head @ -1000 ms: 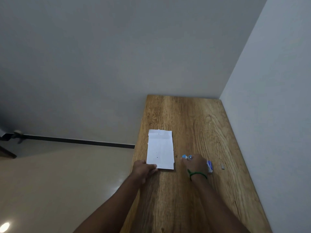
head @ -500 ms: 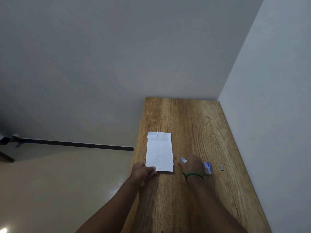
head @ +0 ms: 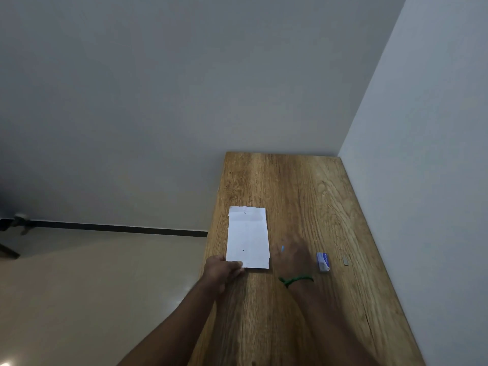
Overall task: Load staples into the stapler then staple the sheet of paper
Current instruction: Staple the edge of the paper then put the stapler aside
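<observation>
**Station check: both hands at the paper, right hand blurred**

Work surface: a wooden table [head: 290, 191] set into a corner, with walls at its 12 and 3 o'clock sides.

Sheet of paper [head: 248, 237]: it lies flat on the left half of the table, long axis running 6 to 12 o'clock. The far edge is slightly ragged, and a few small dark marks show on its face.

Left hand [head: 224, 270]: it sits at the sheet's 7 o'clock corner. The fingers are curled and the thumb lies on top of the paper, holding that corner against the table.

Right hand [head: 291, 257]: it is just beside the sheet's 4 o'clock corner, low over the table, and smeared by motion blur. A green band [head: 297, 279] circles the wrist. A small blue tip, which appears to be the stapler [head: 282, 248], shows at the hand's 11 o'clock side, and the rest is hidden beneath the hand. I cannot tell how far the fingers are closed or whether they grip it.

Staple box [head: 323, 261]: a small blue and white box, lying flat on the table at 3 o'clock of the right hand, near it but apart.

Strip of staples [head: 345, 261]: a short grey piece on the table at 3 o'clock of the box, clear of it.
</observation>
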